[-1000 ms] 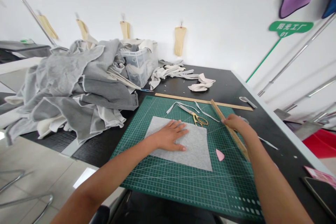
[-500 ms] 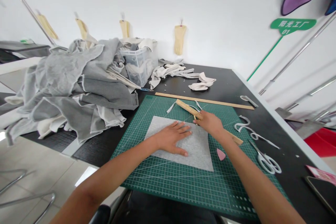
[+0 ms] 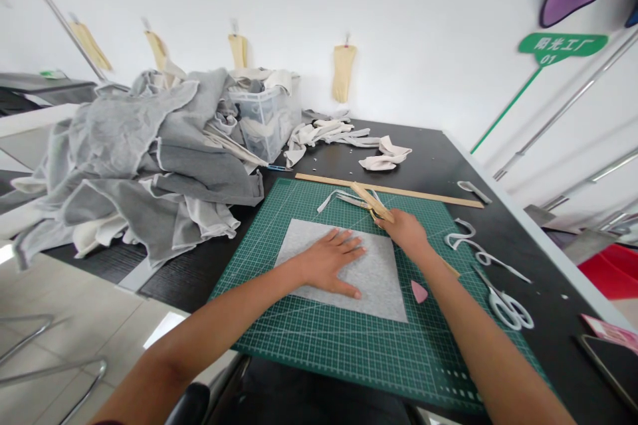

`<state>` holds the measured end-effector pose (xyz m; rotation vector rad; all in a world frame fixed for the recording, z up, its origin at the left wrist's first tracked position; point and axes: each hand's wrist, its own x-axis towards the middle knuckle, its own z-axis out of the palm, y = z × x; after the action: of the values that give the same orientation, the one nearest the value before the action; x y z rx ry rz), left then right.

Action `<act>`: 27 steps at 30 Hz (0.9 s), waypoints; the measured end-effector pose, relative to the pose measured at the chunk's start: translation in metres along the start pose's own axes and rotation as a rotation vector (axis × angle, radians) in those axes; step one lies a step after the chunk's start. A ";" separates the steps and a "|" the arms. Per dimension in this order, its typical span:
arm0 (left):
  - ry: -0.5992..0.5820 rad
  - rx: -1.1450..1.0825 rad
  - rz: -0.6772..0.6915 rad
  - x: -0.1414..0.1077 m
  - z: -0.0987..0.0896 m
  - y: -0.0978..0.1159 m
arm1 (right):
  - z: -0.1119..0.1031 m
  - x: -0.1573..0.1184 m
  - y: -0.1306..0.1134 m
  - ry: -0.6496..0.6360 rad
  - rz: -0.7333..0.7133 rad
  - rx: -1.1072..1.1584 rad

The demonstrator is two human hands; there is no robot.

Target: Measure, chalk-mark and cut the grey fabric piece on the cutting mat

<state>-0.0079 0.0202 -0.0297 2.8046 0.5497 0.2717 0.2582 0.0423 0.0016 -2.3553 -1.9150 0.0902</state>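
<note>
A grey fabric square (image 3: pixel 381 279) lies on the green cutting mat (image 3: pixel 319 345). My left hand (image 3: pixel 331 262) rests flat on the fabric with its fingers spread. Just past the fabric's far right corner, my right hand (image 3: pixel 406 232) is closed around a short wooden ruler (image 3: pixel 367 198), which slants up and left from it. Gold-handled scissors (image 3: pixel 355 200) lie partly under the ruler, beside a thin fabric strip (image 3: pixel 325 202). To the right of the fabric is a pink tailor's chalk (image 3: pixel 419 291).
A long wooden ruler (image 3: pixel 423 194) lies along the mat's far edge. White-handled scissors (image 3: pixel 509 309) and a curled strip (image 3: pixel 461 236) are on the right, near a phone (image 3: pixel 611 365). A heap of grey cloth (image 3: pixel 164 153) and a clear bin (image 3: pixel 264 119) stand left.
My right hand has shifted slightly away and to the right with the short ruler, uncovering more of the gold-handled scissors. My left hand stays flat on the fabric.
</note>
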 end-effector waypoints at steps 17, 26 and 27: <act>0.515 0.224 -0.119 0.007 -0.019 0.005 | 0.010 -0.037 -0.057 0.004 -0.729 0.063; 0.368 0.155 -0.302 0.006 -0.017 -0.013 | -0.002 -0.036 -0.055 -0.027 -0.759 0.057; 0.345 0.161 -0.304 0.005 -0.016 -0.015 | -0.005 -0.034 -0.052 -0.038 -0.747 0.053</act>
<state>-0.0118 0.0390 -0.0182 2.7823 1.1065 0.6795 0.2016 0.0188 0.0119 -1.4728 -2.6174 0.1188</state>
